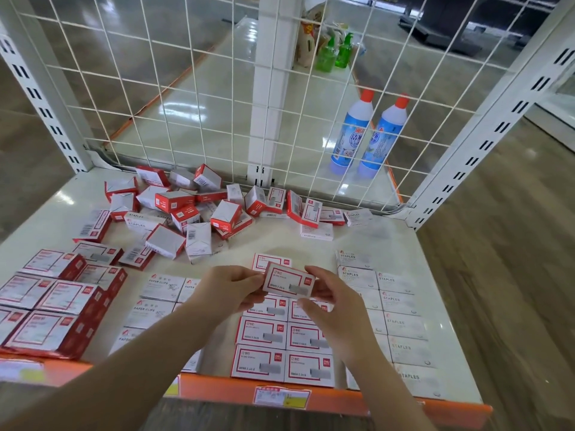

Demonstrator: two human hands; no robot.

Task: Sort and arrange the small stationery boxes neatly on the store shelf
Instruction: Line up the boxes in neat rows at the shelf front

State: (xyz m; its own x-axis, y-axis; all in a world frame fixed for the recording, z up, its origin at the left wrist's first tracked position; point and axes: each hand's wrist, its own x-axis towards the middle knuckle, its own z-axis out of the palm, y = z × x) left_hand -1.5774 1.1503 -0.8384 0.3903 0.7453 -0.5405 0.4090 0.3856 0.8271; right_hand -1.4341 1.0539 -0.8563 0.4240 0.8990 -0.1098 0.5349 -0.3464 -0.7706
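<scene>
Probably light, stiff, smooth card: box [287, 280], tilted above red-framed rows [284, 343], pinched at short ends by left hand [231, 287] and right hand [334, 298], best held by those ends; jumbled pile [186, 209] behind on shelf [373, 241].

Bare shelf [367, 241] lies open mid-right (behind the neat rows), hemmed by the jumbled box pile [186, 213] and wire mesh [193, 98].

White boxes in the right-hand column [401, 325] read "STAPLES"; white boxes left of centre [155, 309] read "PAPER CLIPS"; a loose box in the pile [140, 223] also reads "STAPLES"; the red-bordered boxes [306, 337] show "24/6"; other print is illegible
</scene>
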